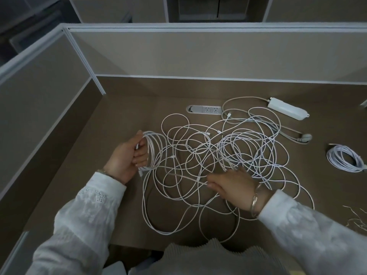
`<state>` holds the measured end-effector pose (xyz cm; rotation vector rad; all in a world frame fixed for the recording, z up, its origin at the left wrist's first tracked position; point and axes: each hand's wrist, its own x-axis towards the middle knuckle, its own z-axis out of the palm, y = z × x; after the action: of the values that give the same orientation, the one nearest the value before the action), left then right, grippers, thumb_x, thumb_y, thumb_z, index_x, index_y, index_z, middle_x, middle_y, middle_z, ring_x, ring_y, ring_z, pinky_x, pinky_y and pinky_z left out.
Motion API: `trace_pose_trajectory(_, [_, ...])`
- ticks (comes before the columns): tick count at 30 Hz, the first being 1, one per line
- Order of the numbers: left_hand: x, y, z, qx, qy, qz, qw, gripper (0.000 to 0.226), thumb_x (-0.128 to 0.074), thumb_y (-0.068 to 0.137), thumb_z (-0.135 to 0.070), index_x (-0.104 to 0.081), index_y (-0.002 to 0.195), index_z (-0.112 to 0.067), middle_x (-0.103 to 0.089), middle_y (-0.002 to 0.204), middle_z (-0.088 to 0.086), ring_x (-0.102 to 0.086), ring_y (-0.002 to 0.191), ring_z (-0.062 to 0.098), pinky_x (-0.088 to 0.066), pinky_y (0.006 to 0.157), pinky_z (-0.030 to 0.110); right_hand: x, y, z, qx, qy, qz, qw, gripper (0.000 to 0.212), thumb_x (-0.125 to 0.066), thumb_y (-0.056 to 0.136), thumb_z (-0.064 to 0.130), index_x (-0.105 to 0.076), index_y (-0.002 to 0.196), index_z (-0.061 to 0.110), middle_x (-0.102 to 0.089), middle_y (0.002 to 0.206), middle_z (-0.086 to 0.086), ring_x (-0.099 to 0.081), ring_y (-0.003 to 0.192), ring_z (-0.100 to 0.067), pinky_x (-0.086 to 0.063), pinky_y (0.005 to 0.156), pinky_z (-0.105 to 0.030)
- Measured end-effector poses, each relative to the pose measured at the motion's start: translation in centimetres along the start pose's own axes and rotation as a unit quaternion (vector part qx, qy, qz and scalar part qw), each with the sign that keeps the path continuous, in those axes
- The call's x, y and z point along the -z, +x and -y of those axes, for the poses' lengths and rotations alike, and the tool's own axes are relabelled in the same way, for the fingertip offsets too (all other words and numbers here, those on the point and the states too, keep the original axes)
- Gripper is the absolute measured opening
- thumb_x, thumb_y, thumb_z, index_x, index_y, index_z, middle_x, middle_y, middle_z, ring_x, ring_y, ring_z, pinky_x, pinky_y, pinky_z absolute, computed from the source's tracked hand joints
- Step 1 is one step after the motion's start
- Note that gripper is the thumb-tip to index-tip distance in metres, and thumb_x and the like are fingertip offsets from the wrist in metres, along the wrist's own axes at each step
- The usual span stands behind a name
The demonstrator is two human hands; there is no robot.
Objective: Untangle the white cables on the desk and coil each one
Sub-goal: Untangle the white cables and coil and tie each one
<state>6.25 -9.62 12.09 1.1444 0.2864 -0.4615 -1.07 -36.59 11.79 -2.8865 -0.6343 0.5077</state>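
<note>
Near the desk's left side, coil in progress: the left hand (127,157) is closed around a partly wound coil (154,150) of white cable, several loops gathered and held upright off the desk (123,116).
Feeding strand: from the bottom of that coil a single strand (178,176) runs rightward and slightly toward the person, straight to the right hand (231,185).
Right hand state: fingers pinched narrow on the strand at its left end; the remaining fingers spread over the pile, and whether they touch other loops is hard to tell from this angle.
Tangle: the loose white cables (228,153) lie spread over the middle of the desk, right of the coil and mostly beyond the right hand, loops crossing one another many times.
Key relation: the strand's long axis lies left to right between the two hands, so I judge the next wrap calls for the right hand to carry slack leftward to the coil; the left hand is nearer the coil, the right nearer the tangle.
Risk: the strand passes over and under other loops, so a pull may drag the pile.
Finished coil: one bundle (345,158) sits well apart at the right edge.
Other items: a white power strip (287,109) at the far right, and desk sockets (210,110) behind the tangle.
Progress: early, most cable still loose.
</note>
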Motion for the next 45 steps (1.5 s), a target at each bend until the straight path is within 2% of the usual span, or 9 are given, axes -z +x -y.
trace_pose_trajectory(3, [-0.3, 0.4, 0.3, -0.045, 0.046, -0.032, 0.997, 0.042, -0.035, 0.103, -0.031, -0.033, 0.064, -0.017, -0.022, 0.043, -0.005, -0.018, 0.031, 0.006, -0.020, 0.033, 0.013, 1.1, -0.9, 0.9, 0.051, 0.017, -0.041, 0.998, 0.024, -0.028, 0.101, 0.041, -0.049, 0.102, 0.030, -0.065, 0.083, 0.003, -0.061, 0.089, -0.018, -0.025, 0.108, -0.037])
trace_pose_trajectory(6, [-1.0, 0.5, 0.9, -0.071, 0.074, -0.052, 0.993, 0.041, -0.038, 0.103, -0.029, -0.032, 0.064, -0.017, -0.027, 0.045, -0.003, -0.024, 0.033, 0.009, -0.026, 0.036, 0.014, 2.2, -1.2, 1.8, 0.109, 0.168, -0.047, 0.979, 0.020, -0.036, 0.100, 0.035, -0.049, 0.087, 0.027, -0.062, 0.065, 0.002, -0.057, 0.060, -0.010, -0.049, 0.074, -0.032])
trace_pose_trajectory(10, [-3.1, -0.4, 1.4, -0.059, 0.024, -0.055, 0.996, 0.032, -0.046, 0.100, -0.027, -0.048, 0.073, -0.008, -0.054, 0.050, 0.007, -0.054, 0.040, 0.020, -0.050, 0.045, 0.024, 3.3, -0.9, 2.1, 0.124, 0.284, -0.048, 0.950, 0.021, -0.039, 0.101, 0.026, -0.051, 0.083, 0.022, -0.052, 0.052, 0.008, -0.051, 0.046, -0.005, -0.038, 0.053, -0.012])
trace_pose_trajectory(17, [-5.1, -1.6, 2.7, 0.103, 0.012, 0.151, 0.983, 0.041, -0.041, 0.091, -0.031, -0.050, 0.054, -0.017, -0.028, 0.036, -0.003, -0.027, 0.025, 0.008, -0.027, 0.032, 0.015, 4.2, 0.8, 1.4, 0.055, 0.433, -0.116, 0.892, 0.026, -0.039, 0.101, 0.016, -0.052, 0.079, 0.013, -0.047, 0.044, 0.010, -0.042, 0.038, -0.004, -0.040, 0.048, -0.018])
trace_pose_trajectory(24, [-5.5, -1.9, 3.0, 0.242, -0.084, 0.328, 0.909, 0.031, -0.058, 0.092, -0.033, -0.049, 0.067, -0.017, -0.021, 0.042, -0.009, -0.017, 0.031, 0.005, -0.021, 0.032, 0.016, 2.5, 2.4, 0.1, -0.013, 0.337, -0.223, 0.915, 0.024, -0.049, 0.097, 0.023, -0.059, 0.076, 0.018, -0.054, 0.056, 0.013, -0.049, 0.056, -0.006, -0.035, 0.055, -0.017])
trace_pose_trajectory(28, [-5.7, -1.9, 3.0, 0.261, -0.086, 0.289, 0.917, 0.033, -0.055, 0.089, -0.034, -0.045, 0.062, -0.018, -0.017, 0.044, -0.009, -0.014, 0.031, 0.005, -0.020, 0.032, 0.016, 2.0, 2.3, 0.1, -0.026, 0.334, -0.227, 0.914, 0.025, -0.051, 0.094, 0.039, -0.057, 0.083, 0.017, -0.062, 0.069, -0.003, -0.055, 0.064, -0.017, -0.042, 0.063, -0.034])
trace_pose_trajectory(32, [-6.1, -2.2, 3.0, 0.261, -0.071, 0.258, 0.927, 0.039, -0.045, 0.094, -0.034, -0.047, 0.059, -0.019, -0.015, 0.044, -0.009, -0.012, 0.032, 0.006, -0.020, 0.031, 0.015, 1.5, 2.1, 0.2, -0.055, 0.245, -0.113, 0.961, 0.056, -0.068, 0.070, 0.064, -0.053, 0.109, 0.026, -0.056, 0.082, 0.012, -0.055, 0.072, -0.010, -0.039, 0.064, -0.027])
trace_pose_trajectory(37, [-6.7, -2.5, 3.8, 0.280, -0.045, 0.273, 0.919, 0.040, -0.040, 0.098, -0.037, -0.043, 0.061, -0.019, -0.015, 0.045, -0.009, -0.020, 0.028, 0.002, -0.024, 0.031, 0.015, 1.1, 3.1, -0.9, -0.050, 0.221, -0.099, 0.969, 0.022, -0.063, 0.084, 0.040, -0.064, 0.079, 0.019, -0.059, 0.072, 0.000, -0.055, 0.069, -0.018, -0.042, 0.065, -0.032])
trace_pose_trajectory(45, [-6.8, -2.6, 4.1, 0.242, -0.032, 0.233, 0.941, 0.040, -0.041, 0.095, -0.036, -0.042, 0.058, -0.020, -0.010, 0.049, -0.009, -0.007, 0.036, 0.006, -0.012, 0.033, 0.017, 1.3, 3.6, -2.7, -0.002, 0.265, -0.078, 0.961, 0.044, -0.068, 0.080, 0.049, -0.063, 0.070, 0.006, -0.046, 0.054, -0.003, -0.036, 0.048, -0.008, -0.027, 0.050, -0.025])
